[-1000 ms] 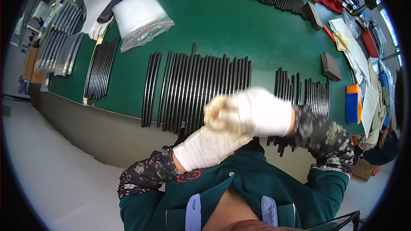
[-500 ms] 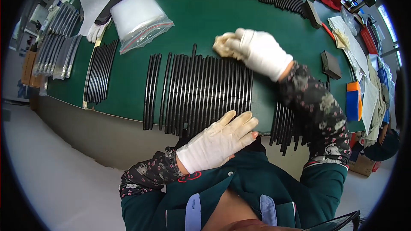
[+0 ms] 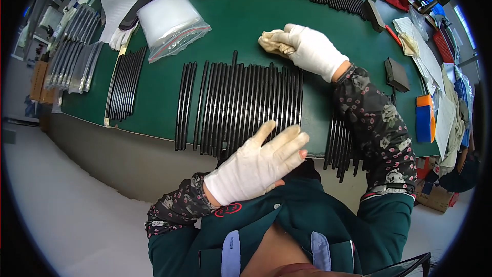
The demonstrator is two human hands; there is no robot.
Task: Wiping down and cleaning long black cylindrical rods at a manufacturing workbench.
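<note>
Right hand, fingers closed on a yellowish cloth, sits at the far ends of the row of black strips on the green desk. Left hand lies flat, fingers together, on the near ends. Judged step: wiping the strips; next move likely needs a steady pull of the cloth along them while the left hand pins the row.

Bright even overhead light, sharp centre, fisheye-bent dark rim.

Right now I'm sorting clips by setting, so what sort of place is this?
Probably a factory workbench. Rows of black strips cover a green table, the gloved right hand presses a cloth at their far ends, and the left hand rests on them.
</note>
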